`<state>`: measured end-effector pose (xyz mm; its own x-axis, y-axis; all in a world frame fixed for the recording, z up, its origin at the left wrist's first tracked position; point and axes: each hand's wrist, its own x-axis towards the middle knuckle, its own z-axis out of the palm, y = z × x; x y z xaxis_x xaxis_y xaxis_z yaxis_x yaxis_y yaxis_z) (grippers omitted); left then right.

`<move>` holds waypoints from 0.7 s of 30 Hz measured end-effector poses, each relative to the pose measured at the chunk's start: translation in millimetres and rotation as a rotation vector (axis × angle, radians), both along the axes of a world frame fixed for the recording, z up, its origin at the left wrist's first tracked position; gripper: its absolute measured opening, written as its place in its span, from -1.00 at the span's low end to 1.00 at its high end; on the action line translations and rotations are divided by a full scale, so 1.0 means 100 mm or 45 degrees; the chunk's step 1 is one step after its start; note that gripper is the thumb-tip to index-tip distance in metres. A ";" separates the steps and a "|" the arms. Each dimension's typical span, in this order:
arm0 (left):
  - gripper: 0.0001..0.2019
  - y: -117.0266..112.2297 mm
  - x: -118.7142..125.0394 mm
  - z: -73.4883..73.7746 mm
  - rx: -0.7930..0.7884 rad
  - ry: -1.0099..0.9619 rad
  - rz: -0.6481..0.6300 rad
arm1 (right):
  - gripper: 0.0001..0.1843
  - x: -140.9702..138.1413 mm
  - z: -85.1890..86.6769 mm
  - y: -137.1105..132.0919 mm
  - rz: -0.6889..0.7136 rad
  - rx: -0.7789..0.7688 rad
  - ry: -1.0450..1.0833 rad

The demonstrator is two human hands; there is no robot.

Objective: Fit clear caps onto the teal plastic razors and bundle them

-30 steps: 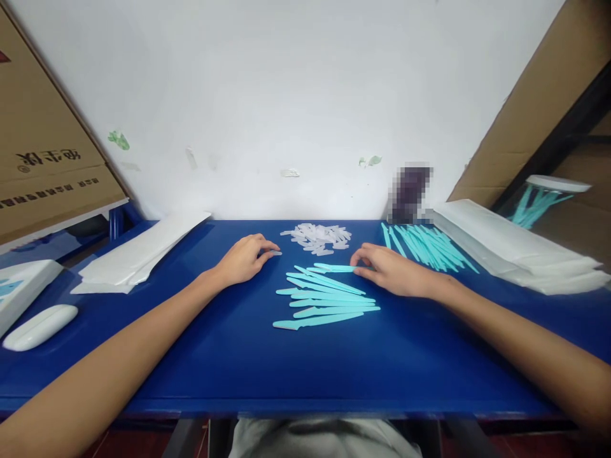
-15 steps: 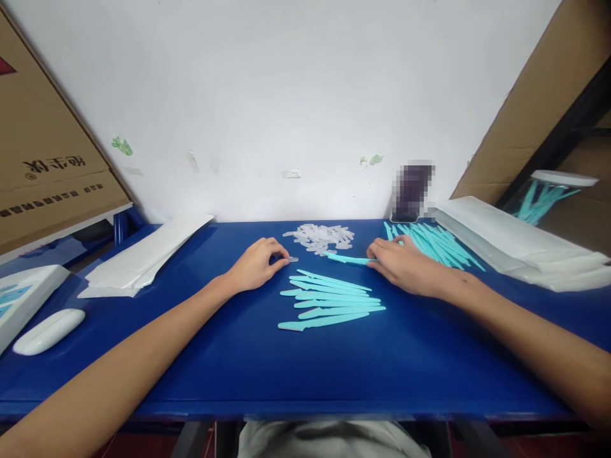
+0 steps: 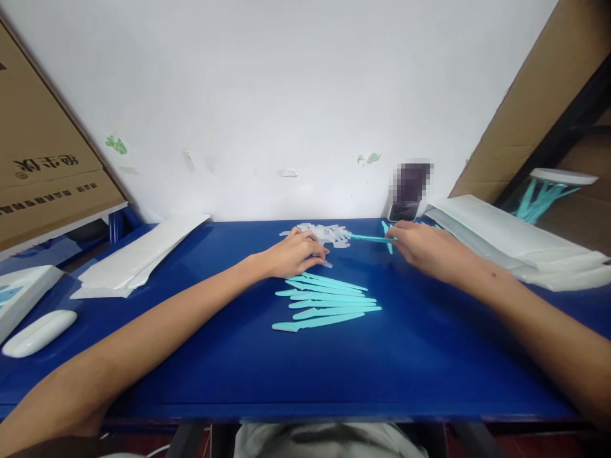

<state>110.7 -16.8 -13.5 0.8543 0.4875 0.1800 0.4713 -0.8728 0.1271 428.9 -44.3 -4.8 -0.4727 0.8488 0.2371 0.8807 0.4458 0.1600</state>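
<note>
- The teal stick (image 3: 368,238) is in the air just above the blue surface (image 3: 238,356), level, with its free end pointing left toward the pile of clear caps (image 3: 329,231).
- The right hand (image 3: 429,251) is clamped on the stick's right end with thumb and fingertips. Holding it by that end seems to leave the rest of its length bare.
- The left hand (image 3: 296,254) rests at the near edge of the cap pile, fingers curled together on a small clear cap (image 3: 327,263) that sits low against the surface. The two hands are apart, the stick's tip between them.
- Just nearer the person lies a row of teal sticks (image 3: 324,302), side by side and roughly parallel (each looks easy to lift singly that way).
- More loose teal sticks (image 3: 386,228) peek out behind the right hand, mostly hidden by it.
- Stacks of white bags lie flat at both sides, right (image 3: 506,235) and left (image 3: 138,254), within reach of either arm.
- At the far left sit a white case (image 3: 38,332) and a cardboard box (image 3: 42,159).
</note>
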 end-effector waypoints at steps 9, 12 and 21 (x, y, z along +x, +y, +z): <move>-0.81 -0.19 -0.75 -0.16 -0.152 -0.432 0.267 | -0.58 -0.39 -0.12 -0.04 0.214 -0.230 0.345; -0.84 -0.19 -0.75 -0.22 -0.123 -0.524 0.307 | -0.53 -0.60 -0.23 -0.01 0.296 -0.224 0.312; -0.83 -0.19 -0.64 -0.24 -0.255 -0.657 0.360 | -0.58 -0.69 -0.25 0.00 0.267 -0.155 0.069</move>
<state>46.4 -36.3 -37.9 0.5141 0.7493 0.4173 0.5149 -0.6588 0.5485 360.1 -44.3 -29.7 -0.6310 0.7570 0.1693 0.7726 0.6330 0.0490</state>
